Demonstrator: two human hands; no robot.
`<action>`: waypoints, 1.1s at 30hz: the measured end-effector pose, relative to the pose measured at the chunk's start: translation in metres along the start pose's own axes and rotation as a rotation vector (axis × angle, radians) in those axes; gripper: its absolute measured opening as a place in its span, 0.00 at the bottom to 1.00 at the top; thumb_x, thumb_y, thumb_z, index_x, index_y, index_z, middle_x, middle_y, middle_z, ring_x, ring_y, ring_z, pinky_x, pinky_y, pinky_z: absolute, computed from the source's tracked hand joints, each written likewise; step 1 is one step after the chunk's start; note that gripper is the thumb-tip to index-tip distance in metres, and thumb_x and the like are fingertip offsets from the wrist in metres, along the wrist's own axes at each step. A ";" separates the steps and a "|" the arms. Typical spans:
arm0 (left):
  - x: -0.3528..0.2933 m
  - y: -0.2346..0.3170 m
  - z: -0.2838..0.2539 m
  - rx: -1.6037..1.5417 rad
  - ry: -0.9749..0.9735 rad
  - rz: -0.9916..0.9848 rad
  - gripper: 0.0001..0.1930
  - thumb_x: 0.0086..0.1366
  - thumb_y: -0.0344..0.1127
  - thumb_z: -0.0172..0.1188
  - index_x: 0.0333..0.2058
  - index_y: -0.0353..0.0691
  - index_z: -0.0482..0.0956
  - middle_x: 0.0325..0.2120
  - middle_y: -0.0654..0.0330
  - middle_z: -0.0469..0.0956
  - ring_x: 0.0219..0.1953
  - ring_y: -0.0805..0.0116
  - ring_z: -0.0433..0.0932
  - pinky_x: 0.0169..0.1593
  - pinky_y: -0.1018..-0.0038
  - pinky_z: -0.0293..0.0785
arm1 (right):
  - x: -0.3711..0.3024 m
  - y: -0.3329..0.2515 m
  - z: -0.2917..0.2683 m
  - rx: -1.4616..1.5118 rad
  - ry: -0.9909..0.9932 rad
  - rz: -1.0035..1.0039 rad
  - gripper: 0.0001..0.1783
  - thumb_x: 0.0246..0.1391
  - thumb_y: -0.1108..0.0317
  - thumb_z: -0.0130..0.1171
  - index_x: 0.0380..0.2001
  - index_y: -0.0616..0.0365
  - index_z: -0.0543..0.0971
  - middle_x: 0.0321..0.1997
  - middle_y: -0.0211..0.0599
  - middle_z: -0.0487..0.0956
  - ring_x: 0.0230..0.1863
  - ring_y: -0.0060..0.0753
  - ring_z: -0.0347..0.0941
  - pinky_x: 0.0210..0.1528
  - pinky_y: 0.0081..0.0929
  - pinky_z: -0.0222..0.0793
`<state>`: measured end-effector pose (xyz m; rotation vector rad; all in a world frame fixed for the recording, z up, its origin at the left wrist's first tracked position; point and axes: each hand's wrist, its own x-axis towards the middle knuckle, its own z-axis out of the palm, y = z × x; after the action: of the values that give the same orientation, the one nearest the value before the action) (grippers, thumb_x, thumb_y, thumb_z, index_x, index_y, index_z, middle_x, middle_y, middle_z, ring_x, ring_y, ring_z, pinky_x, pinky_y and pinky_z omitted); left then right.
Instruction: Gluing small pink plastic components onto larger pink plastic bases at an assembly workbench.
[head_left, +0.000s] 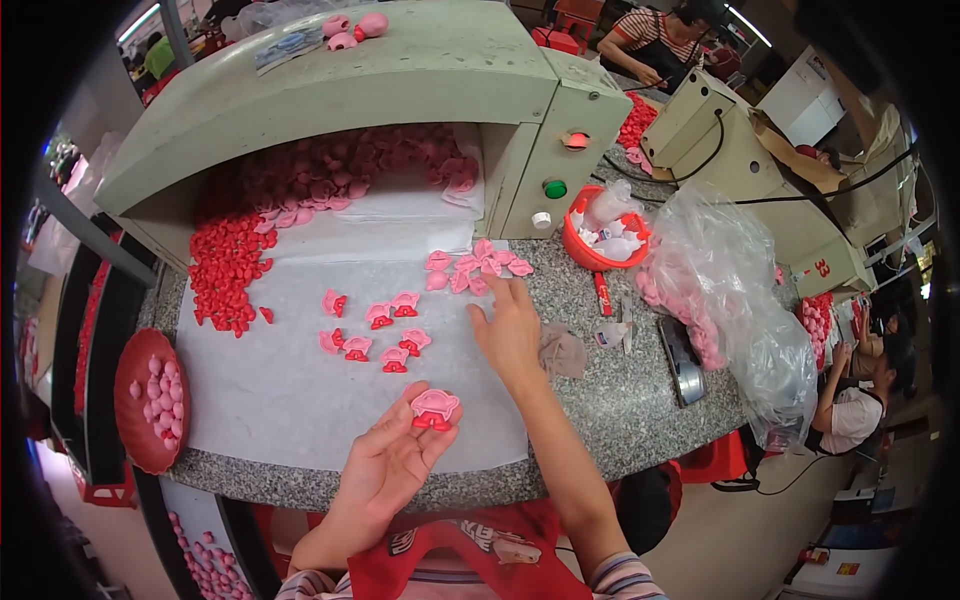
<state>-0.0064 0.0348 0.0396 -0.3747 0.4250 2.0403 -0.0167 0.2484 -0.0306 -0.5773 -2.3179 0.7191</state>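
Note:
My left hand [385,450] holds a pink shell piece with red feet [435,409] at the near edge of the white sheet, its hollow side up. My right hand [508,330] reaches out with fingers extended and thumb apart, fingertips at the near edge of a small heap of pink shell pieces [466,270]. Whether they touch a piece I cannot tell. To the left of that hand, several pink-and-red pieces [395,352] lie in loose rows on the white sheet [270,400].
A pale green metal housing [400,90] with buttons arches over more pink shells. Small red parts [228,270] are heaped at its left. A red bowl [127,420] holds pink balls. At right are a red basket [572,245] of bottles, a phone [682,362] and clear plastic bags [740,300].

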 end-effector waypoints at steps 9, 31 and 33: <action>-0.007 0.009 -0.021 -0.059 0.036 0.088 0.20 0.60 0.29 0.49 0.52 0.39 0.62 0.51 0.48 0.64 0.52 0.52 0.66 0.55 0.63 0.67 | -0.040 0.007 -0.017 0.900 -0.379 0.708 0.16 0.40 0.71 0.64 0.35 0.61 0.76 0.25 0.32 0.77 0.23 0.20 0.71 0.27 0.22 0.68; -0.009 -0.009 -0.007 0.228 -0.026 0.206 0.18 0.63 0.30 0.48 0.51 0.30 0.65 0.45 0.52 0.71 0.48 0.62 0.71 0.53 0.67 0.68 | -0.065 -0.094 -0.104 0.343 -0.176 -0.105 0.19 0.31 0.80 0.63 0.34 0.60 0.78 0.34 0.41 0.75 0.35 0.34 0.72 0.34 0.24 0.68; -0.009 -0.011 -0.007 0.249 -0.030 0.237 0.17 0.63 0.30 0.48 0.49 0.30 0.67 0.45 0.51 0.71 0.48 0.62 0.71 0.53 0.66 0.68 | -0.067 -0.104 -0.103 0.292 -0.164 -0.273 0.20 0.30 0.82 0.63 0.35 0.61 0.77 0.34 0.40 0.74 0.34 0.34 0.71 0.34 0.22 0.68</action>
<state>0.0084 0.0298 0.0355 -0.1462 0.7254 2.1852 0.0779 0.1679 0.0713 -0.0709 -2.3174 0.9768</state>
